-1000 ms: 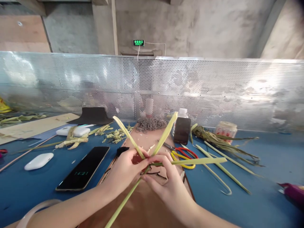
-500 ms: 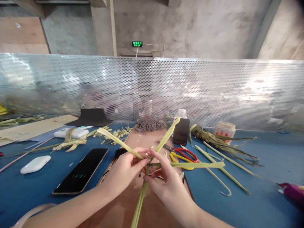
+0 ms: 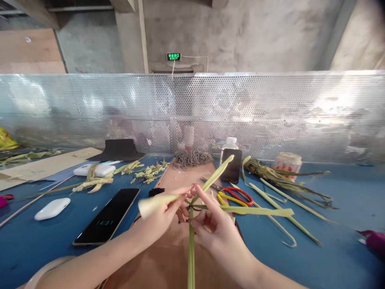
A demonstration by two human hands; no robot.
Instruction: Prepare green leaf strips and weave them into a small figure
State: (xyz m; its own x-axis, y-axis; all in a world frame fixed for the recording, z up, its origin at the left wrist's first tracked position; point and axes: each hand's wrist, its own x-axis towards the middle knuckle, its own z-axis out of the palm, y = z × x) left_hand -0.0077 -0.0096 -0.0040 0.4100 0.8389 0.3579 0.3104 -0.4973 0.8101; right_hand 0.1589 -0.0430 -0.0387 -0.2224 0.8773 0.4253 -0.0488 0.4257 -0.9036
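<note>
- Both hands meet over the brown board (image 3: 180, 257) in the middle of the blue bench (image 3: 315, 257), working a bunch of crossed green leaf strips (image 3: 191, 206).
- Left hand (image 3: 161, 216): grip is pinched shut on 1 strip, whose pale cut end (image 3: 147, 205) sticks out to the left, over the board's edge.
- Right hand (image 3: 215, 226): fingers are clamped at the crossing point, with the index finger raised above it.
- From that crossing 1 strip runs up and away toward the dark phone (image 3: 231, 165) propped upright, 1 goes off to the right (image 3: 258, 210) low over the bench, and 1 hangs straight down (image 3: 190, 257) toward the camera.
- Just beyond the hands are red-handled scissors (image 3: 237, 194) and yellow loops (image 3: 230, 199), lying on the board's right edge.
- Left of the board: a black phone (image 3: 106, 216) lying flat with its screen lit, and a white case (image 3: 51, 208) further left.
- Right side has a pile of loose green leaves (image 3: 285, 180) spread over the bench, near a small jar (image 3: 287, 162).
</note>
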